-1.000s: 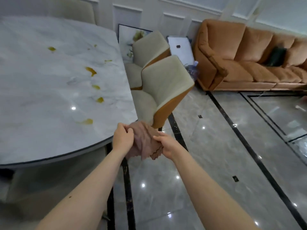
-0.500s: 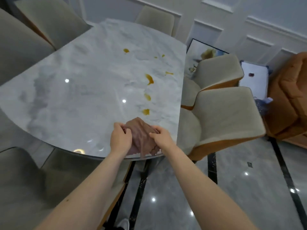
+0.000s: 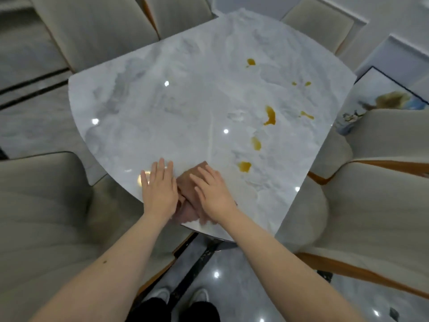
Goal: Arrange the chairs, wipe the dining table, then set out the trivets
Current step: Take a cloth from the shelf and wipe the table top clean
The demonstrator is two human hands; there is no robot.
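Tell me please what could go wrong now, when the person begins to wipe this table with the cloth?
1. The brown cloth lies at the very edge of the marble table, partly over it; a pull toward the body might drop it to the floor.
2. The yellow stains sit to the right, apart from the cloth; a wide stroke could smear them across the clean marble.
3. The left hand rests mostly on glossy bare marble beside the right hand, so it may slip.
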